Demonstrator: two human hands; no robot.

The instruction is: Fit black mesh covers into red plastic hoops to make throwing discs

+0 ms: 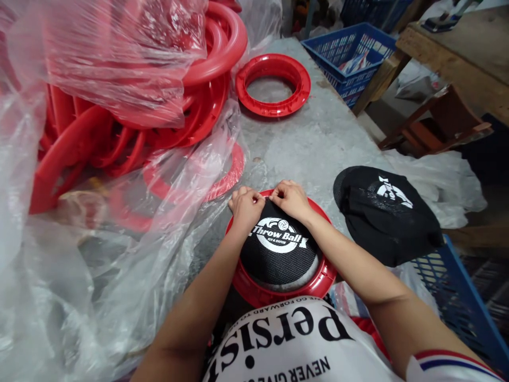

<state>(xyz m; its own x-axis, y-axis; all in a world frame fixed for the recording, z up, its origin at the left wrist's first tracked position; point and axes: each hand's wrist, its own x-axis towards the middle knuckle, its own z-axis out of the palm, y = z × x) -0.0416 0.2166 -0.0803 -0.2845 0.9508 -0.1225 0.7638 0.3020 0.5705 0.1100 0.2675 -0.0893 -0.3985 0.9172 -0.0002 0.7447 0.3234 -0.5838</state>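
A red plastic ring [254, 296] lies at the table's near edge, against my shirt. Inside it sits a round black mesh fabric [278, 260] printed "Throw Ball" in white. At the ring's far side, my left hand [247, 208] pinches the fabric's edge between thumb and fingers. Just beside it, my right hand [291, 199] pinches the same edge. A grey crescent shows along the near side, where the fabric does not cover the ring's opening. Off to the right is a pile of black printed mesh pieces [382, 223].
Another red ring [274, 87] rests farther back on the grey table [310, 138]. Many red rings [214, 58] are heaped at left under clear plastic sheeting [99, 297]. Blue crates stand beyond the right edge [358, 53] and at lower right [473, 302]. A brown wooden chair [437, 124] is farther right.
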